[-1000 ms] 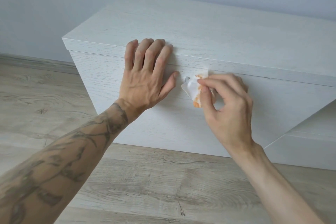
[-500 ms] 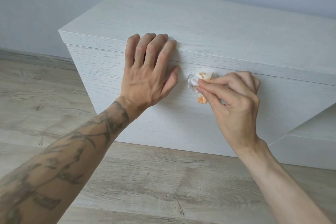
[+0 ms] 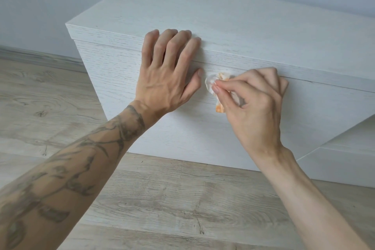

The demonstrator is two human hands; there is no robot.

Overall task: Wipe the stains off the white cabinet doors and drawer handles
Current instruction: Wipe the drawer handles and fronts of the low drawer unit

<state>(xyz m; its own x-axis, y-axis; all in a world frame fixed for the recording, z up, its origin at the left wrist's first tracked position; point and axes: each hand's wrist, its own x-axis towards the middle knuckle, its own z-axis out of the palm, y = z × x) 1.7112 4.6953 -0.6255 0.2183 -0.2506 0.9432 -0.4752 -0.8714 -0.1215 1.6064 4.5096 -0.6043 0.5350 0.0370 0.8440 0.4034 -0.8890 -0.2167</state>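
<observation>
We are wiping the front of the white cabinet (image 3: 182,132), working just under the seam below its top panel (image 3: 223,22). Our right hand (image 3: 255,105) is pinching a small crumpled wipe (image 3: 210,83), white with orange smears, between thumb and fingertips and pressing it against the cabinet front. Our left hand (image 3: 166,81) is lying flat and spread on the same front, holding nothing, fingertips reaching the top panel's edge and thumb just beside the wipe. No stain is showing on the cabinet around the wipe, so we are judging this patch nearly done. Next we are probably needing a cleaner fold of the wipe and a shift along the cabinet front.
</observation>
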